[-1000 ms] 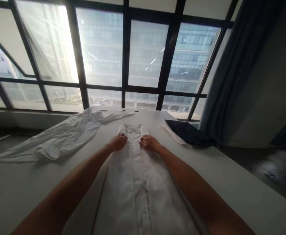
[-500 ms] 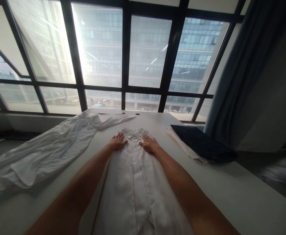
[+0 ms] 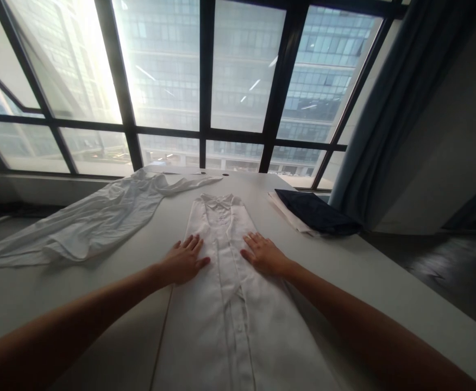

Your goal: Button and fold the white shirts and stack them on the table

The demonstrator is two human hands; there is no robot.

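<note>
A white button-up shirt [image 3: 225,304] lies lengthwise on the white table, its collar at the far end and its sides folded in toward the front placket. My left hand [image 3: 184,259] rests flat on the shirt's left part, fingers spread and pointing away from me. On the right part lies my right hand [image 3: 263,253], palm down with its fingers stretched out. Neither hand grips the cloth. Between them the placket runs toward me, with some creases and a gap in the cloth near the middle.
Another white garment [image 3: 99,217] is spread, wrinkled, along the table's left side. A dark navy folded cloth [image 3: 317,213] lies on a cream cloth [image 3: 289,213] at the right. The white table [image 3: 368,293] reaches toward large windows, with a blue-grey curtain [image 3: 368,146] at the right.
Both hands have slid from near the collar back toward me along the shirt, staying flat on it. They are now somewhat farther apart. The view has tilted slightly down.
</note>
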